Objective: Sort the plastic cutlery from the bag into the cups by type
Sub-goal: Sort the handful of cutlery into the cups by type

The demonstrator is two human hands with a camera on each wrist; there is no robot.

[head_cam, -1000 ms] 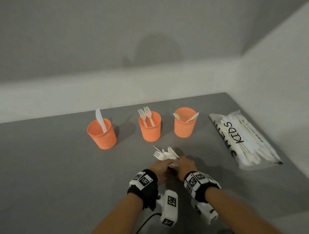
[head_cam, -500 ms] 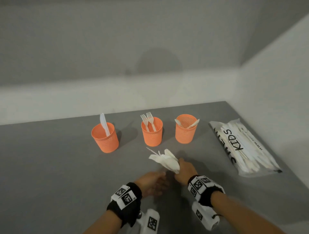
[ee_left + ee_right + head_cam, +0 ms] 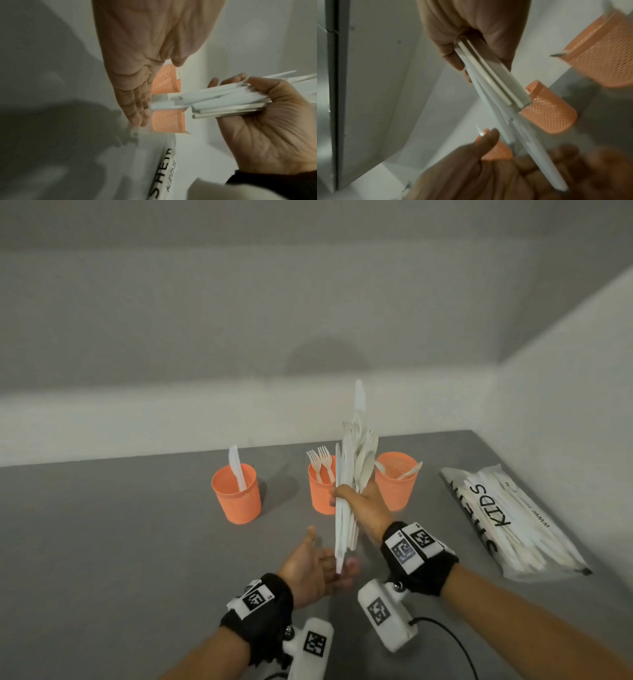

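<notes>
Cutlery stands upright as a white bundle in your right hand, fingers curled round the handles near their middle, in front of the middle cup. Your left hand lies flat beneath, fingers straight, one handle end touching them. Light, stiff and slick, these pieces may slide apart; pinch one handle at its low end.
</notes>
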